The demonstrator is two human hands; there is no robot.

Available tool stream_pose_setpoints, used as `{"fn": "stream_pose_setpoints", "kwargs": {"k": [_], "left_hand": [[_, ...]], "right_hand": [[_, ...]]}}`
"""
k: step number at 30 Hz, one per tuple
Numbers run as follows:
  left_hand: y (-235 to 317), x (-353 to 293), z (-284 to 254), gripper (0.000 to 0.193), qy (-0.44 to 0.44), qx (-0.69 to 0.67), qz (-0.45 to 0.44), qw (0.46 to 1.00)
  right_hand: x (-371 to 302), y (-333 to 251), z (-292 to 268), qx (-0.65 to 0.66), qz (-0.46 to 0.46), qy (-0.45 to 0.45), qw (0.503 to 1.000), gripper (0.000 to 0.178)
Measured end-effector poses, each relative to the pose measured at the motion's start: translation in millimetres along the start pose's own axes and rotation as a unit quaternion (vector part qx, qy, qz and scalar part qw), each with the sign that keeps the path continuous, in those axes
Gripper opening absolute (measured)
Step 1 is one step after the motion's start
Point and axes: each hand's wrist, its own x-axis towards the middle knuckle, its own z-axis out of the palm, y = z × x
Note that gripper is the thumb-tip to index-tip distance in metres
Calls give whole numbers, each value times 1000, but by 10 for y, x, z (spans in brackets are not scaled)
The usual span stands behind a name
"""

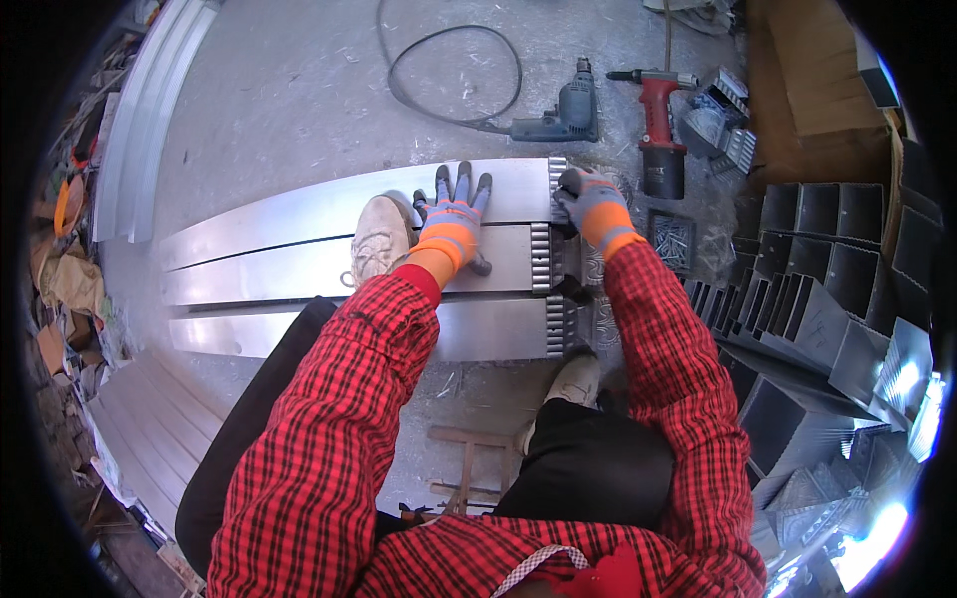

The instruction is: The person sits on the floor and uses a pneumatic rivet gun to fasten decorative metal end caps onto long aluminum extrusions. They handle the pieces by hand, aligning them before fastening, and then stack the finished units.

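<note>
Three long, flat silver metal panels lie side by side on the floor: the far panel, the middle panel and the near panel. Gloved in grey and orange, my left hand rests flat across the far and middle panels with its fingers spread. My right hand is closed around the right end of the far panel, at its ridged metal end piece; the glove hides part of the grip. Ridged strips also edge the other two panels. My left shoe stands on the panels beside my left hand.
Beyond the panels lie a corded drill and a red and black rivet gun. A small tray of rivets sits right of my right hand. Box-shaped metal pieces are stacked at right; long metal strips lie at left.
</note>
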Motion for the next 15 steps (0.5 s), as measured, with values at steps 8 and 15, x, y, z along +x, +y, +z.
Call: {"fn": "stream_pose_setpoints", "kwargs": {"k": [8, 15], "left_hand": [[85, 14, -42, 141, 16, 2, 14, 1000], [-15, -19, 3, 142, 9, -3, -5, 1000]], "right_hand": [[-637, 1995, 303, 30, 304, 161, 939, 49], [-573, 1633, 338, -109, 333, -62, 934, 44]]}}
